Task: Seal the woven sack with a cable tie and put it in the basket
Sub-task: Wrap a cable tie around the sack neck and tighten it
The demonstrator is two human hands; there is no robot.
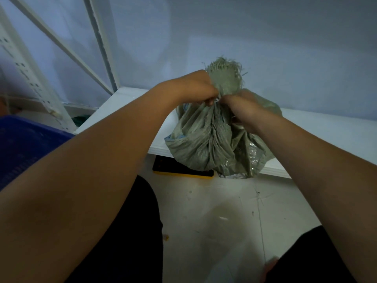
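Observation:
A grey-green woven sack point(206, 144) stands on the front edge of a low white shelf point(326, 135), its frayed mouth bunched upward. My left hand point(195, 88) is clenched around the gathered neck from the left. My right hand point(242, 108) grips the neck from the right, fingertips meeting the left hand's. A thin pale bit between the fingertips may be the cable tie; it is too small to tell. The blue basket point(26, 144) sits at the far left, partly hidden by my left forearm.
A black and yellow flat object point(179, 169) lies on the floor under the shelf edge. White perforated rack posts point(30, 78) rise at the left. The pale floor point(214, 221) has small scraps on it. My dark-clothed knees fill the bottom.

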